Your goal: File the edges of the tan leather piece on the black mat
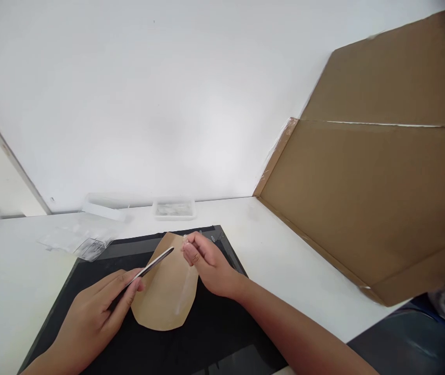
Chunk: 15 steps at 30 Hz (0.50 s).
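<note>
My left hand (103, 304) is closed round a slim dark strip with a pale upper edge (155, 264); it is seen nearly edge-on, so its kind is unclear. The strip's tip points up and to the right, towards my right hand (208, 260). My right hand has its fingers curled in a pinch, with a small clear, crumpled scrap (184, 241) showing at the fingertips. Below both hands, a tan, slightly shiny sheet with cut corners (165, 299) lies on a black mat (222, 328).
Behind the mat stand a shallow white tray (174, 216) holding something pale and a translucent lid-like container (105, 208). Clear plastic bags (85, 242) overlap the mat's far left corner. A large folded cardboard panel (363, 198) stands at right on the white table (284, 260).
</note>
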Motion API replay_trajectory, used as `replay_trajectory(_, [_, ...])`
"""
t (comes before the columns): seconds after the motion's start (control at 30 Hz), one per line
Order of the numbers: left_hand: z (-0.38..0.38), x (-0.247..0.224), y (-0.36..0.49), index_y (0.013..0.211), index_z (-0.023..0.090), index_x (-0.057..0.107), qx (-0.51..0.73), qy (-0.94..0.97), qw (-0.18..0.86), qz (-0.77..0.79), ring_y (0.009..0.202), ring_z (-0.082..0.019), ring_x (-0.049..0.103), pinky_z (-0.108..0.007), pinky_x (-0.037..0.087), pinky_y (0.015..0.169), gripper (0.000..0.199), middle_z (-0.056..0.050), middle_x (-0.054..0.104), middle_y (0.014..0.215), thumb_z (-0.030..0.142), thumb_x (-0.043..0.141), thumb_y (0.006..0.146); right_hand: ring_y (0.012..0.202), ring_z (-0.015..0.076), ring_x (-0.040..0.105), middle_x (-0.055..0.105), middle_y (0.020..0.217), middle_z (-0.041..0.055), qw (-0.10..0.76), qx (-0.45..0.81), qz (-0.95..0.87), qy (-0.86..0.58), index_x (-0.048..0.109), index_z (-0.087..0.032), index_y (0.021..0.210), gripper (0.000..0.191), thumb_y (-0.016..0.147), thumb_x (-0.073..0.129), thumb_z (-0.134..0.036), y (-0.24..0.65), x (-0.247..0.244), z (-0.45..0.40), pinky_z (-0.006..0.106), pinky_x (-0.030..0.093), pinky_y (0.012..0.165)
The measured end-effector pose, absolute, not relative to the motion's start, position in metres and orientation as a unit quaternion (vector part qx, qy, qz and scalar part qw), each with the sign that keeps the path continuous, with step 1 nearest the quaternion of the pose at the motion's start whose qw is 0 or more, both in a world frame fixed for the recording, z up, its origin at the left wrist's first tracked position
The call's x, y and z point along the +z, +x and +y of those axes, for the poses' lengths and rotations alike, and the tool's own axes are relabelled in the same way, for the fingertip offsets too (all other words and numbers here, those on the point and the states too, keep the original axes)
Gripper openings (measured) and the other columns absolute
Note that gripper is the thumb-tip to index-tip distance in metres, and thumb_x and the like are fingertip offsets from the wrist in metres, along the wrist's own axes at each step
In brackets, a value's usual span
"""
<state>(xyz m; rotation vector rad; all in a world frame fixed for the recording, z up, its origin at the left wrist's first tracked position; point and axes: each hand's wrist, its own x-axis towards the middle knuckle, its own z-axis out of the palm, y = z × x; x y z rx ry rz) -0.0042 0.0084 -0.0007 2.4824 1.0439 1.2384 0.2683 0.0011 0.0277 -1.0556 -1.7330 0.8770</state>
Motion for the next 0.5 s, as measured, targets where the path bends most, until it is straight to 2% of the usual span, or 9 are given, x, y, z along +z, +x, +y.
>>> replay_trajectory(0.1, [0.009,-0.001,-0.005,0.098,0.029,0.075,0.413,0.833,0.088,0.356,0.087,-0.021,0.076,-0.025,0.058,0.082,0.015,-0.001,0.079,0.096,0.036,0.062,0.096,0.069,0.0156,0.036,0.039,0.074,-0.0032,0.531,0.468,-0.583,-0.399,0.045,-0.024,0.087,0.032,0.105,0.041,-0.050,0.266,0.025,0.006,0.031,0.035,0.070])
replay_trajectory(0.27, [0.008,0.000,-0.005,0.096,0.029,0.075,0.401,0.827,0.105,0.380,0.083,-0.020,0.074,-0.024,0.056,0.077,0.019,-0.001,0.077,0.091,0.040,0.060,0.096,0.059,0.0154,0.012,0.017,0.068,-0.0058,0.611,0.626,-0.376,-0.306,0.031,-0.025,0.076,0.021,0.093,0.041,-0.032,0.278,0.025,0.018,0.030,0.029,0.059])
replay_trajectory(0.33, [0.007,0.000,-0.004,0.091,0.027,0.075,0.389,0.807,0.143,0.421,0.070,-0.018,0.071,-0.024,0.055,0.066,0.025,0.000,0.075,0.081,0.047,0.060,0.095,0.059,0.0156,0.009,0.014,0.069,-0.0057,0.636,0.622,-0.344,-0.300,0.026,-0.026,0.075,0.021,0.087,0.043,-0.030,0.291,0.024,0.025,0.030,0.030,0.057])
replay_trajectory(0.4, [0.006,0.001,-0.004,0.090,0.026,0.073,0.393,0.752,0.209,0.486,0.054,-0.016,0.061,-0.023,0.049,0.052,0.031,0.002,0.066,0.063,0.053,0.058,0.095,0.058,0.0155,0.011,0.014,0.071,-0.0053,0.667,0.599,-0.326,-0.300,0.023,-0.025,0.074,0.024,0.083,0.045,-0.030,0.307,0.021,0.032,0.030,0.031,0.057])
replay_trajectory(0.47, [0.009,0.004,-0.006,0.094,0.025,0.072,0.442,0.649,0.299,0.542,0.047,-0.013,0.050,-0.021,0.040,0.044,0.035,0.004,0.053,0.052,0.057,0.056,0.096,0.057,0.0151,0.013,0.015,0.071,-0.0053,0.697,0.578,-0.302,-0.298,0.022,-0.025,0.072,0.027,0.080,0.047,-0.030,0.323,0.017,0.040,0.030,0.032,0.056])
replay_trajectory(0.5, [0.012,0.006,-0.007,0.096,0.025,0.071,0.481,0.585,0.348,0.552,0.047,-0.012,0.047,-0.020,0.038,0.043,0.035,0.005,0.051,0.052,0.057,0.056,0.096,0.057,0.0148,0.013,0.016,0.070,-0.0054,0.708,0.571,-0.291,-0.296,0.021,-0.025,0.072,0.028,0.080,0.048,-0.030,0.330,0.014,0.043,0.029,0.033,0.056])
